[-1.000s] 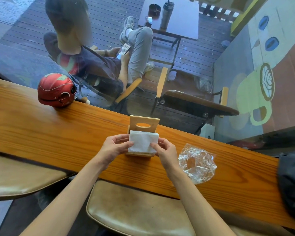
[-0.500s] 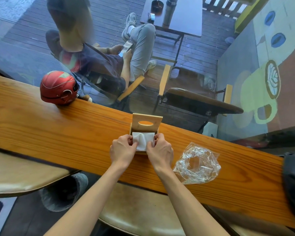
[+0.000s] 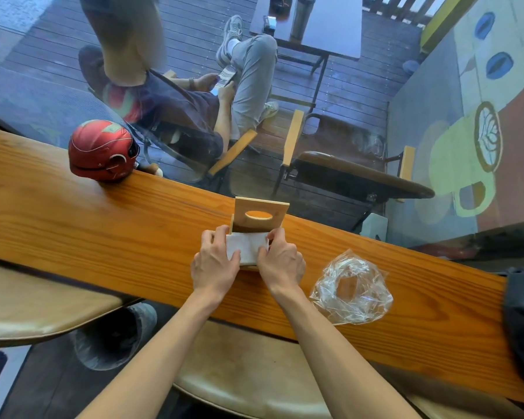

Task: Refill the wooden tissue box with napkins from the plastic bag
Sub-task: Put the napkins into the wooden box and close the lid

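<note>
Both the left hand (image 3: 215,263) and right hand (image 3: 280,263) still pinch the napkins (image 3: 248,247), now pressed lower into the wooden tissue box (image 3: 260,211). The plastic bag (image 3: 351,287) stays right of the right hand.

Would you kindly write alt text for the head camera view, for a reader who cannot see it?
Two bare hands, left hand and right hand, press a white napkin stack into an open wooden tissue box on a long wooden counter. A crumpled clear plastic bag lies to the right; a red helmet sits far left.

On the worktop (image 3: 73,225) the tissue box (image 3: 260,213) stands at the far edge, napkins (image 3: 248,247) in it, plastic bag (image 3: 351,288) right, helmet (image 3: 102,149) far left
</note>
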